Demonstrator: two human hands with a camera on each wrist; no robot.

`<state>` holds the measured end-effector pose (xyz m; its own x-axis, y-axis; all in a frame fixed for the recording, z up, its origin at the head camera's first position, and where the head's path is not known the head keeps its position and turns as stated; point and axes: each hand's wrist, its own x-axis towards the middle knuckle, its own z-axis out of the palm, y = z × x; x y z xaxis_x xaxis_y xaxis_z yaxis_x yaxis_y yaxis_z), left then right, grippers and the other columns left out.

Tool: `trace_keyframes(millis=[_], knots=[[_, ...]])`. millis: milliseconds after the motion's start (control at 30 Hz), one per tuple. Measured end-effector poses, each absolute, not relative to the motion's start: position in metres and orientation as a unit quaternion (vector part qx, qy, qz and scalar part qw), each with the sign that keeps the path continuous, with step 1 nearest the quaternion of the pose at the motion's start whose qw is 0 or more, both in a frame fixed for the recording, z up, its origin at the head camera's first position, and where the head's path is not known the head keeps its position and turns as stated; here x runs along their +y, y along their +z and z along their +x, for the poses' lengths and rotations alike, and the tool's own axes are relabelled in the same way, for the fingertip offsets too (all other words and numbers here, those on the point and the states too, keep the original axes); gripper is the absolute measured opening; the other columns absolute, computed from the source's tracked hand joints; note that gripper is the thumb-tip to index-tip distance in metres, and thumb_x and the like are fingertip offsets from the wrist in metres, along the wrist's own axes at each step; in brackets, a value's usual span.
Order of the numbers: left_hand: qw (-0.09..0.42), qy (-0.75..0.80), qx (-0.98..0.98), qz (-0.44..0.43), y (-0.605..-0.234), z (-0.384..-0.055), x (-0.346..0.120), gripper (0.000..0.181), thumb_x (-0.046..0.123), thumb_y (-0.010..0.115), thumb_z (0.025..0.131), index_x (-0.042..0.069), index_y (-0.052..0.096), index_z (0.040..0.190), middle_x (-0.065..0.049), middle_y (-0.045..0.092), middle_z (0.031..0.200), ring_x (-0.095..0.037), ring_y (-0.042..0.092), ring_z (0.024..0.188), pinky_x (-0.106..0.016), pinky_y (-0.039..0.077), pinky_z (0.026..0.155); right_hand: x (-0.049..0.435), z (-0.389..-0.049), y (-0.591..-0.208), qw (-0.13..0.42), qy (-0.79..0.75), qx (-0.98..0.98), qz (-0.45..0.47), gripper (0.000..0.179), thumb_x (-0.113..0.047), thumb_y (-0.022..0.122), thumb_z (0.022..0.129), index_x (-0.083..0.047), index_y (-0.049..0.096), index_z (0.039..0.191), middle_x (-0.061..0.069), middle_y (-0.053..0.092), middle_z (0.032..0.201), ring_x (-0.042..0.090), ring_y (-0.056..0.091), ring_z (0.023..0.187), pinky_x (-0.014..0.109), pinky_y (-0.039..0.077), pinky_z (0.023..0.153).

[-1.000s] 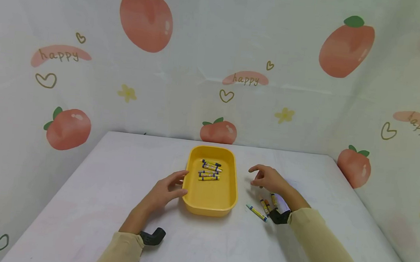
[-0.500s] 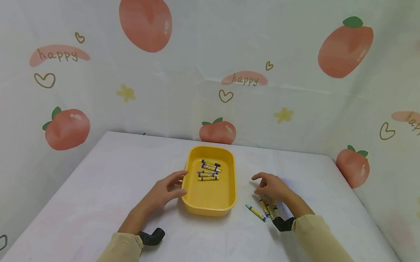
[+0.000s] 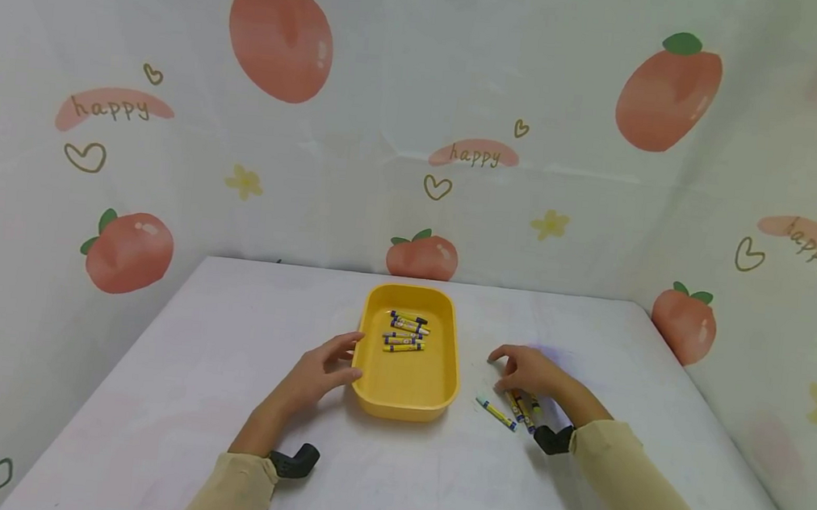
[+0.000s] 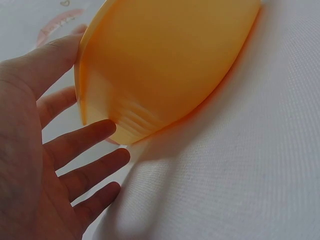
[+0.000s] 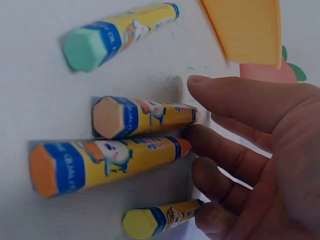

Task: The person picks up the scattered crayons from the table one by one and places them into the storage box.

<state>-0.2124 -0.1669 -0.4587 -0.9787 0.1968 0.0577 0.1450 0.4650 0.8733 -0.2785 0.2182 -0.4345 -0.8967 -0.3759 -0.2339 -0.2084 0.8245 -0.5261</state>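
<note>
A yellow plastic tray [image 3: 404,388] sits mid-table, with several wax crayons [image 3: 403,348] lying in its far half. At its left side is my left hand [image 3: 318,373], fingers spread and touching the rim and outer wall. My right hand [image 3: 530,371] is low over loose crayons to the right of the tray. In the right wrist view, its thumb and fingers are apart near the tips of a peach crayon [image 5: 150,117] and an orange crayon [image 5: 110,162]. A yellow-green crayon [image 5: 160,219] reaches the lower fingertips. The mint-green crayon [image 5: 120,37] lies apart from the hand.
The white tabletop [image 3: 388,488] carries faint coloured marks, including a purple smudge [image 3: 553,353] beyond the right hand. Behind it hangs a pale backdrop [image 3: 355,202] printed with peaches and hearts. A black wrist camera [image 3: 295,461] is strapped below the left hand.
My right hand has come down and nearer to me, onto the tip ends of the loose crayons, which have shifted slightly. The left hand stays at the tray.
</note>
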Motion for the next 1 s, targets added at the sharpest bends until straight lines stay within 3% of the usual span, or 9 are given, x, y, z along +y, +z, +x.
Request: trace_keyframes(millis=[267,500,667,867,1000], knots=[[0.021,0.505,0.856,0.104,-0.459,-0.214,-0.168,0.060,0.031,0.071,0.088,0.028,0.048,0.143,-0.002,0.058,0.130,-0.022,0.055,0.117,-0.048,0.042,0.102,0.214,-0.276,-0.434,0.182,-0.239,0.943,-0.145,0.047,-0.011,0.078,0.080,-0.014,0.061,0.123,0.002,0.057,0.078,0.018,0.055,0.063,0.030,0.050,0.058],[0.024,0.505,0.857,0.100,-0.459,-0.214,-0.167,0.060,0.033,0.072,0.088,0.029,0.048,0.143,-0.002,0.058,0.130,-0.022,0.055,0.116,-0.049,0.043,0.102,0.216,-0.279,-0.433,0.180,-0.286,0.924,-0.179,0.044,-0.006,0.071,0.085,-0.009,0.058,0.127,0.004,0.058,0.079,0.020,0.055,0.058,0.031,0.050,0.055],[0.022,0.507,0.856,0.102,-0.460,-0.213,-0.168,0.060,0.033,0.072,0.088,0.029,0.048,0.143,-0.002,0.059,0.129,-0.022,0.056,0.116,-0.049,0.043,0.101,0.215,-0.282,-0.429,0.148,-0.332,0.910,-0.199,0.041,-0.004,0.067,0.087,-0.006,0.058,0.127,0.004,0.058,0.083,0.020,0.055,0.058,0.032,0.052,0.053],[0.024,0.510,0.853,0.105,-0.460,-0.213,-0.168,0.060,0.033,0.072,0.088,0.028,0.048,0.143,-0.002,0.058,0.130,-0.022,0.056,0.115,-0.050,0.043,0.101,0.213,-0.285,-0.427,0.082,-0.361,0.902,-0.222,0.030,-0.003,0.069,0.087,-0.002,0.062,0.117,0.002,0.062,0.085,0.019,0.057,0.074,0.032,0.052,0.069],[0.027,0.512,0.852,0.103,-0.460,-0.213,-0.168,0.060,0.033,0.072,0.088,0.029,0.048,0.143,-0.002,0.058,0.130,-0.022,0.056,0.116,-0.050,0.042,0.101,0.210,-0.287,-0.427,0.069,-0.386,0.896,-0.211,0.022,-0.005,0.068,0.088,-0.001,0.064,0.110,0.002,0.064,0.090,0.020,0.059,0.082,0.033,0.053,0.076]])
